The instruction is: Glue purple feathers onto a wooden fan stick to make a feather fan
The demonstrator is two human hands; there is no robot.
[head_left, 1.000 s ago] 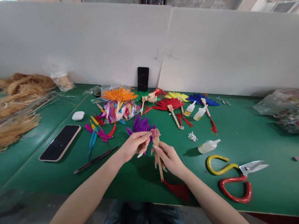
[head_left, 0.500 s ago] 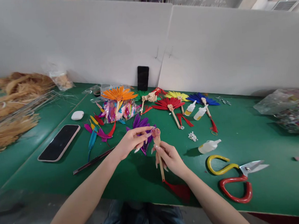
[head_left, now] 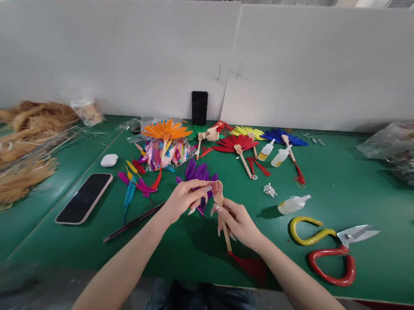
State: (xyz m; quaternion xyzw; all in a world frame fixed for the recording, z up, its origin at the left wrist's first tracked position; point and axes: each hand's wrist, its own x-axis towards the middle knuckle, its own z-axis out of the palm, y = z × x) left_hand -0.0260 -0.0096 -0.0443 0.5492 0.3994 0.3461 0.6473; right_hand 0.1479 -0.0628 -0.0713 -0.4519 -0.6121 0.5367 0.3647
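Note:
My right hand (head_left: 238,220) is closed around a light wooden fan handle (head_left: 226,234), just below its rounded head, which has purple-pink marks. A red tassel (head_left: 249,266) hangs from the handle's lower end. My left hand (head_left: 190,197) pinches at the left edge of that head with thumb and index finger. Whether anything small sits between those fingertips is hidden. Just behind my left hand lies a spread of purple feathers (head_left: 194,171) on the green table (head_left: 185,255).
Scissors (head_left: 337,240) and a glue bottle (head_left: 293,204) lie right, near white beads (head_left: 269,190). Finished feather fans, including a red one (head_left: 237,143) and an orange one (head_left: 165,129), stretch along the back. Left are a phone (head_left: 84,199), loose feathers (head_left: 130,193) and a dark thin stick (head_left: 133,221).
The view has shifted slightly, so everything sits a little further right or lower. Both hands keep nearly the same pose at the handle's head.

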